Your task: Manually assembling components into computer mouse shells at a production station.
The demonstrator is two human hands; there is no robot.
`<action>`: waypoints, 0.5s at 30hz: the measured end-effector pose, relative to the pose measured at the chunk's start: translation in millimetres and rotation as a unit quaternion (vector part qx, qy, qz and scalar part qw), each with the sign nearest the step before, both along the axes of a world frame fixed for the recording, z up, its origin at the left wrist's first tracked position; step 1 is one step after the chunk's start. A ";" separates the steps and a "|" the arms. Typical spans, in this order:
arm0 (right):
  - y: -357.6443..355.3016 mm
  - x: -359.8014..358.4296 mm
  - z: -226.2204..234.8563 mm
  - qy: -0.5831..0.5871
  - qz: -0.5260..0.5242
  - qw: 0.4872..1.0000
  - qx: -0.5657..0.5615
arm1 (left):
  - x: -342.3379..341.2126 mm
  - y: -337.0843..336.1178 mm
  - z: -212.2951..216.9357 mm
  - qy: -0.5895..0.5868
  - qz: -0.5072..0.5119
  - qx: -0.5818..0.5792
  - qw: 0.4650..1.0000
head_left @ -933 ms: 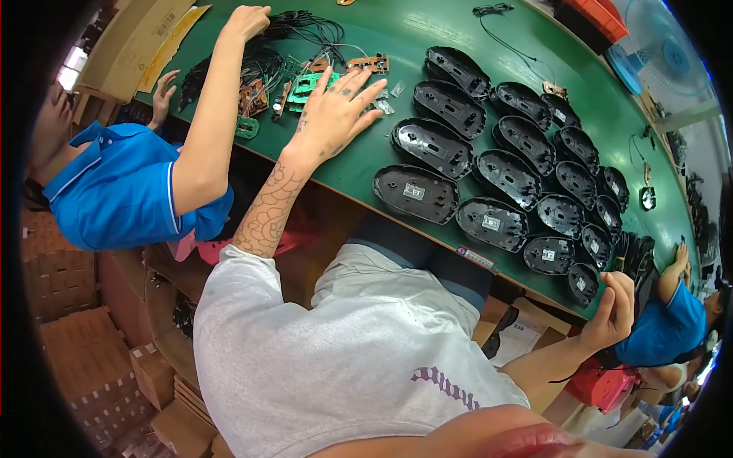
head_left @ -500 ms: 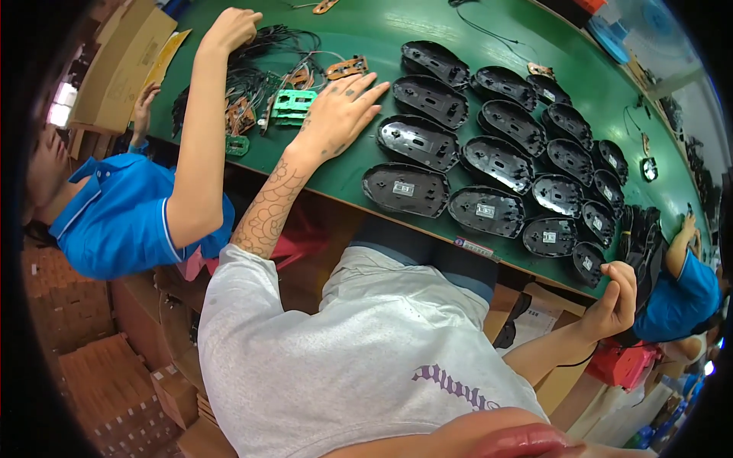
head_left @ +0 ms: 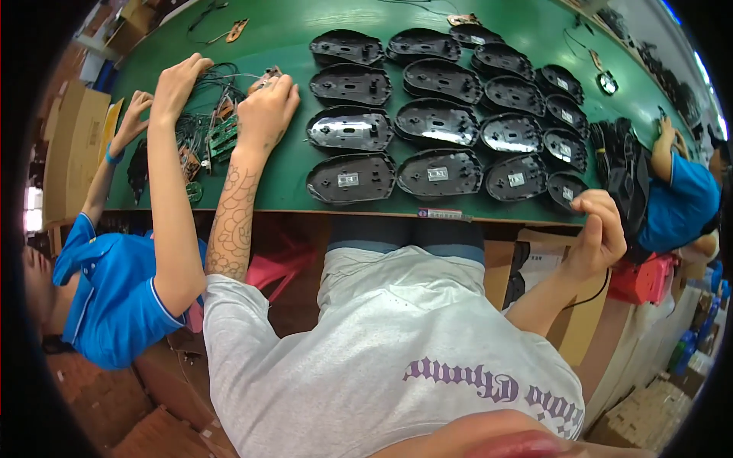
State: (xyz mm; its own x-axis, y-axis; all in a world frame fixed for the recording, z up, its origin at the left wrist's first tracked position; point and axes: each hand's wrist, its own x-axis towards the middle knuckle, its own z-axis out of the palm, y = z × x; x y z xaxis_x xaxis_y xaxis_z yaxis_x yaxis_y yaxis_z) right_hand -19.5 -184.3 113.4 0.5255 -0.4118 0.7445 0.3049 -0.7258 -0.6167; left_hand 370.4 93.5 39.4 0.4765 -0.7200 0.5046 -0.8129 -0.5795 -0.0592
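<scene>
The left hand (head_left: 266, 109) lay on the green desk (head_left: 298, 187), fingers narrowed around a small circuit board (head_left: 267, 76) at its 12 o'clock. Black mouse shells (head_left: 350, 177) lay in rows toward 3 o'clock. The right hand (head_left: 599, 233), below the desk edge, was curled narrow; whether it held anything could not be told. A co-worker's hand (head_left: 177, 76) touched the tangled cables (head_left: 221, 95) at 9 o'clock.

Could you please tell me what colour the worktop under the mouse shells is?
Green; the worktop shows best in the head view.
</scene>
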 end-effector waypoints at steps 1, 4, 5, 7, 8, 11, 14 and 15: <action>2.5 0.6 -0.1 0.002 0.005 1.000 0.002 | 4.2 -1.5 -3.7 -0.004 -0.018 -0.011 1.000; 4.1 2.4 0.7 0.002 0.010 1.000 0.010 | 10.5 -0.9 -0.5 -0.013 -0.034 -0.010 0.999; 4.7 2.3 1.2 0.003 0.011 1.000 0.013 | 12.2 -0.9 0.4 -0.015 -0.031 -0.001 0.999; 5.0 -1.0 1.6 0.004 0.009 1.000 0.015 | 15.8 -5.0 -0.4 -0.017 -0.032 0.006 0.999; 4.9 -3.0 1.1 0.005 0.003 1.000 0.012 | 18.1 -7.7 0.8 -0.013 -0.035 -0.013 0.999; 3.5 -4.2 1.5 0.004 0.008 1.000 0.005 | 19.9 -5.7 8.8 -0.006 -0.026 -0.052 0.998; 6.9 -5.7 1.4 0.003 -0.002 1.000 0.027 | 22.1 -5.3 18.4 0.029 -0.016 -0.164 0.986; 8.9 -8.5 1.9 0.001 0.008 1.000 0.028 | 20.4 -8.8 23.0 0.025 -0.007 -0.163 0.986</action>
